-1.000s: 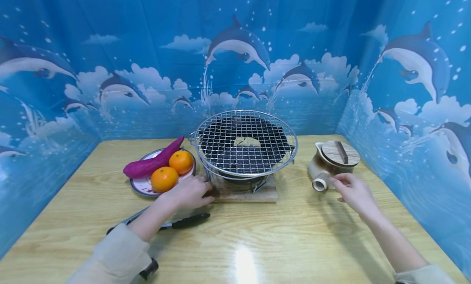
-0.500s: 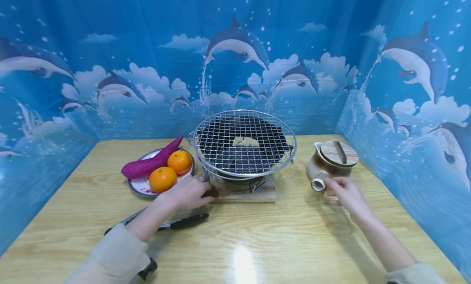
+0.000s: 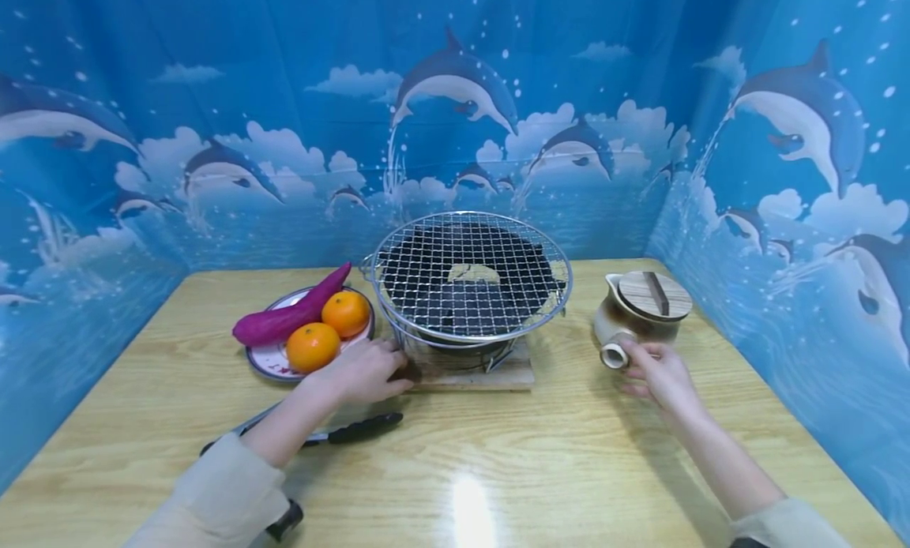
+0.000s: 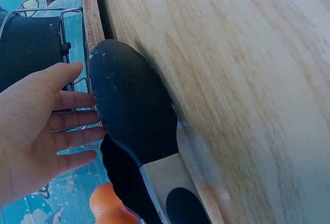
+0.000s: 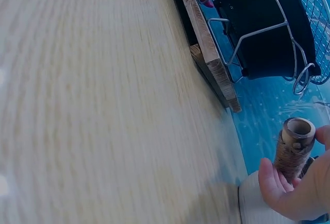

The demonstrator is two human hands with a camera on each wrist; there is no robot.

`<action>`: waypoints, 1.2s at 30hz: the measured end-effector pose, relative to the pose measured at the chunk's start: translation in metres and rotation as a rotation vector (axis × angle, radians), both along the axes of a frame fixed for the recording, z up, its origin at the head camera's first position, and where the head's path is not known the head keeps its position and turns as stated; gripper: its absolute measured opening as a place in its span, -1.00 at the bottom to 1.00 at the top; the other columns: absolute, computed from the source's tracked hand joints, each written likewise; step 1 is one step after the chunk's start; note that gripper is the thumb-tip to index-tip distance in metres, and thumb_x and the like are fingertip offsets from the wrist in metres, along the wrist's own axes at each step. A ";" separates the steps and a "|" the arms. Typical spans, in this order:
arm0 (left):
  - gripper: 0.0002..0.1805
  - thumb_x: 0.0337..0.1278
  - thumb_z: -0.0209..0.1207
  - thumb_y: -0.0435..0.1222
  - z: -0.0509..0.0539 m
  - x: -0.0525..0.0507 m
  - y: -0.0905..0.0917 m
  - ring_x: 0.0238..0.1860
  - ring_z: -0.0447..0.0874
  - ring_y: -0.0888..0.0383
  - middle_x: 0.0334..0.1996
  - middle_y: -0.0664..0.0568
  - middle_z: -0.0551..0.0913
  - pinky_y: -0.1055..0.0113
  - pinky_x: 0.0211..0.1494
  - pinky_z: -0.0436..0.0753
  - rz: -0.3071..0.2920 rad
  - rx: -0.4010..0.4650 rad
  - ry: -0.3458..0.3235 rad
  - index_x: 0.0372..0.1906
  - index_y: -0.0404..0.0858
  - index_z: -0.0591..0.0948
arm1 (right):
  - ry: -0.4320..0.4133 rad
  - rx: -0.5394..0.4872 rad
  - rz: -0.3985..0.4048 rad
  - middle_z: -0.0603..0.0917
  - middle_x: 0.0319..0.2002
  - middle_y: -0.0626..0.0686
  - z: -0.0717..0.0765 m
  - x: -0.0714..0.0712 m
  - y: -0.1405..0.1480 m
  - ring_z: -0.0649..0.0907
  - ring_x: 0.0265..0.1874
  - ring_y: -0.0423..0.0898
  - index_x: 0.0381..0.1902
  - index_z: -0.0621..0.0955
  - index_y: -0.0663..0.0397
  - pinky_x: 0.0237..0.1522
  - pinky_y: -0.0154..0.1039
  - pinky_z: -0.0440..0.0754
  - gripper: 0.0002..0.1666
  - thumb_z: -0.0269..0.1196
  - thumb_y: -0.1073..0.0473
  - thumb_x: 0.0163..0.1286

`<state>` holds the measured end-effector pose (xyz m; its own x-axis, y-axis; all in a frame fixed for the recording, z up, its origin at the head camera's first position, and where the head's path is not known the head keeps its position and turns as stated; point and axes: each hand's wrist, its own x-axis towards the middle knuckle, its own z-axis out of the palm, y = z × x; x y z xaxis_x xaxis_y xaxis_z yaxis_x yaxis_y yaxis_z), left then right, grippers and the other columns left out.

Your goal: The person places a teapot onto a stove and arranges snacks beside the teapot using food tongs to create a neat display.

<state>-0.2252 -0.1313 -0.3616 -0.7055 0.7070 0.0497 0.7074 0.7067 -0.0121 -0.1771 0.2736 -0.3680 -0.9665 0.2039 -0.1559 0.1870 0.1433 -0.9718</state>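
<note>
On the right of the table stands a side-handled ceramic teapot (image 3: 604, 322) with a round wooden lid (image 3: 636, 294). My right hand (image 3: 664, 378) holds its stubby hollow handle (image 5: 292, 154); the right wrist view shows thumb and fingers on either side of it. At the left edge of the wooden board (image 3: 472, 382) under the grill, my left hand (image 3: 359, 372) lies with fingers extended. Whether those fingertips touch the board, I cannot tell. Black-tipped tongs (image 4: 129, 100) lie just below that hand, partly hidden by the forearm in the head view.
A round charcoal grill with a wire mesh (image 3: 472, 295) on top stands at the centre back. Left of it, a plate (image 3: 266, 366) bears a purple sweet potato (image 3: 273, 325) and two oranges (image 3: 313, 347). A blue dolphin curtain (image 3: 455, 121) closes off the back and sides.
My right hand has come slightly left and closed more snugly round the teapot handle. The left hand and the teapot stay where they were.
</note>
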 end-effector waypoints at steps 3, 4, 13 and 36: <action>-0.72 0.09 0.20 -0.02 -0.001 -0.001 0.000 -0.45 0.44 0.13 -0.51 0.11 0.46 0.27 -0.39 0.45 -0.005 0.003 0.001 -0.43 -0.16 0.59 | -0.003 -0.058 -0.014 0.48 -0.28 -0.03 0.001 -0.001 -0.003 0.61 -0.44 -0.25 0.07 0.18 0.48 -0.27 -0.21 0.65 -0.34 0.12 0.01 0.36; -0.72 0.09 0.19 -0.02 -0.001 -0.001 0.000 -0.44 0.45 0.13 -0.51 0.11 0.46 0.27 -0.39 0.45 -0.005 0.004 0.001 -0.42 -0.16 0.59 | -0.005 -0.071 -0.019 0.49 -0.28 -0.02 0.000 -0.002 -0.003 0.62 -0.44 -0.24 0.07 0.18 0.46 -0.26 -0.20 0.65 -0.35 0.13 0.00 0.36; -0.72 0.10 0.19 -0.02 0.000 0.000 0.000 -0.42 0.45 0.13 -0.48 0.10 0.47 0.26 -0.37 0.46 0.014 0.006 -0.028 -0.39 -0.17 0.60 | -0.022 -0.172 -0.049 0.51 -0.35 -0.07 -0.003 -0.005 -0.004 0.62 -0.47 -0.25 -0.04 0.18 0.23 -0.27 -0.24 0.65 -0.46 0.17 0.00 0.32; -0.73 0.10 0.19 -0.02 0.000 -0.002 0.002 -0.45 0.43 0.14 -0.48 0.10 0.45 0.30 -0.41 0.45 0.023 -0.013 -0.031 -0.38 -0.15 0.60 | 0.057 0.471 0.112 0.37 0.10 0.45 0.011 -0.003 -0.008 0.59 -0.29 0.14 0.29 0.21 0.25 -0.48 -0.10 0.66 -0.22 0.03 -0.20 0.36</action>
